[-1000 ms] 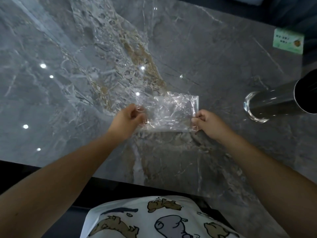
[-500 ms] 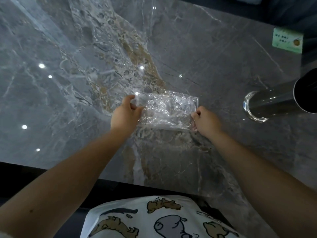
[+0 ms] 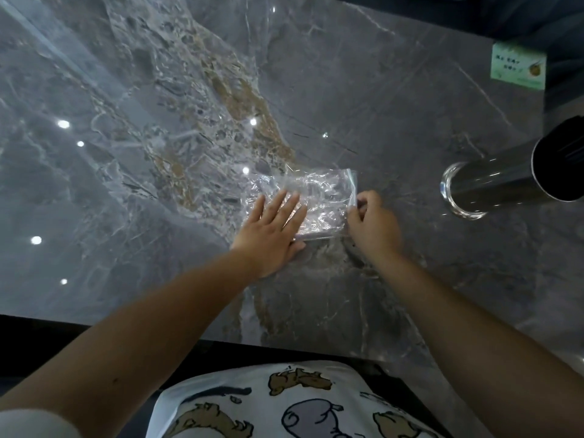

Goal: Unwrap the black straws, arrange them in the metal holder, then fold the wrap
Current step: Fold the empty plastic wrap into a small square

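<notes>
We see one table (image 3: 363,90), the largest thing here: a polished grey stone slab with white veins and a brown, pebbly streak running from far left toward the middle, and small round light spots mirrored in its gloss. Its near edge is straight and dark.

Next in size comes one metal holder (image 3: 499,184) at the right, well apart from the hands: a smooth, shiny cylinder with a round, bright rim at its base and a dark mouth toward the right edge of the picture. Whether straws are inside it we cannot tell.

One wrap (image 3: 319,200) lies flat on the table near the middle, a clear, crinkled plastic sheet folded to a rough rectangle with glints along its creases.

Two bare hands work on it. Our left hand (image 3: 271,235) lies flat on the wrap's left part, fingers straight and spread, pressing it down. Our right hand (image 3: 373,226) has its fingers curled at the wrap's right edge, pinching it.

One small green card (image 3: 518,69) with print sits at the far right corner.
</notes>
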`<state>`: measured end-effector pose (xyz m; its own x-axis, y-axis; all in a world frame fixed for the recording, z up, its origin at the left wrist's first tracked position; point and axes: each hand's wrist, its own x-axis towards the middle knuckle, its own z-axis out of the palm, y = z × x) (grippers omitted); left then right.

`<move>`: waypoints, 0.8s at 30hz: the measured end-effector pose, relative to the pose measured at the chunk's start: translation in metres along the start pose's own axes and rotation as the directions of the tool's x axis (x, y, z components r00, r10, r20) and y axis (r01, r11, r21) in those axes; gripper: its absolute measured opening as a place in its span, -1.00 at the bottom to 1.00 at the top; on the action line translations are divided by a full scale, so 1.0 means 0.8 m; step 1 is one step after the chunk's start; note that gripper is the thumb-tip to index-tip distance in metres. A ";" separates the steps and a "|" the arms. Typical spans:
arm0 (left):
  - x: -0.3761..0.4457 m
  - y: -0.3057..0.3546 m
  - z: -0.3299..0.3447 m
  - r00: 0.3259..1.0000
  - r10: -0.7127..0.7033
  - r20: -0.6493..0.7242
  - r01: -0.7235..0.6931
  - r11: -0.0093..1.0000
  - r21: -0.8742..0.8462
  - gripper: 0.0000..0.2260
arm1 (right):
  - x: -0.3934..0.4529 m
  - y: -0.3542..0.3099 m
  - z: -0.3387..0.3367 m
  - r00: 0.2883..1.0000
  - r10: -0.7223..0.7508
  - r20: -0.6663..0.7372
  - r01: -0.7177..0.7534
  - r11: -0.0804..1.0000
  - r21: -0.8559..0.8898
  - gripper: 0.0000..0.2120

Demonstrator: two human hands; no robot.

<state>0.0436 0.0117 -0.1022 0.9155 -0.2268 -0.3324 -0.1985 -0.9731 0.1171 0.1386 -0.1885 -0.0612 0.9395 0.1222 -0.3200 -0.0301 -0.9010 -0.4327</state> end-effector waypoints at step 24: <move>0.001 0.001 -0.002 1.000 -0.012 0.009 0.013 1.000 -0.014 -0.36 | 0.055 -0.024 -0.020 0.909 0.276 0.311 -0.385 0.842 0.379 -0.80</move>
<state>0.0447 0.0111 -0.1006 0.9146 -0.2151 -0.3424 -0.1821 -0.9752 0.1260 0.1864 -0.1722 -0.0532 0.7396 -0.0081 -0.6730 -0.5166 -0.6478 -0.5599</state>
